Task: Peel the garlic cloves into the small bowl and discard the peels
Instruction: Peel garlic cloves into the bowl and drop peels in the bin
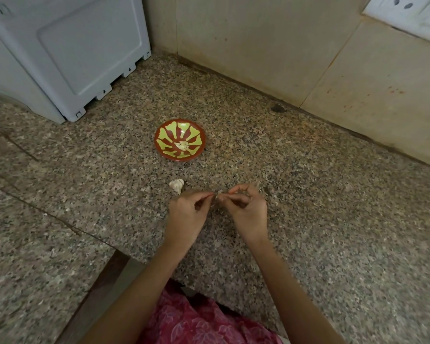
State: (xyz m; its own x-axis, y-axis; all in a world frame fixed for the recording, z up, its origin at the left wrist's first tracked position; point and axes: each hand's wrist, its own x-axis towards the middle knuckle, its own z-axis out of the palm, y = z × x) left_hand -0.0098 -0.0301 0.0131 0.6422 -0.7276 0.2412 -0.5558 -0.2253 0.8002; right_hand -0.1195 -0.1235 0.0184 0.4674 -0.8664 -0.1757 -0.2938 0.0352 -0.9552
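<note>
The speckled granite counter (pixel 308 219) fills most of the view. A white appliance (pixel 67 53) stands on it at 10 o'clock, and a tiled wall (pixel 271 45) runs from 12 to 3.

The small bowl (pixel 180 140), red with a yellow-green flower pattern, sits near the middle. It is at about 11 o'clock from the hands and well apart from them. Pale peeled garlic (pixel 183 146) lies in its bottom.

The left hand (pixel 186 214) and right hand (pixel 246 209) meet at 6 o'clock of the bowl. On each, thumb and forefinger are pinched together on one tiny pale thing between them, and the other fingers are curled in. That thing is probably the garlic clove (pixel 216 196) being skinned, though it is too small and blurred to be sure. A piece of unpeeled garlic (pixel 177 184) rests on the counter at 11 o'clock of the left hand, just beside it.

Several things could go wrong from here:

- **Lost clove:** it could slip from so narrow a pinch. On this mottled stone a pale clove or a flake of skin would be hard to find.
- **Stray peel:** dry peel could cling to the fingers and ride into the bowl with the clove.
- **Missed drop:** the bowl is shallow and some way off, so a careless drop may bounce out or land short.
- **Knocked garlic:** a sweep of the left hand could knock the waiting garlic away.
</note>
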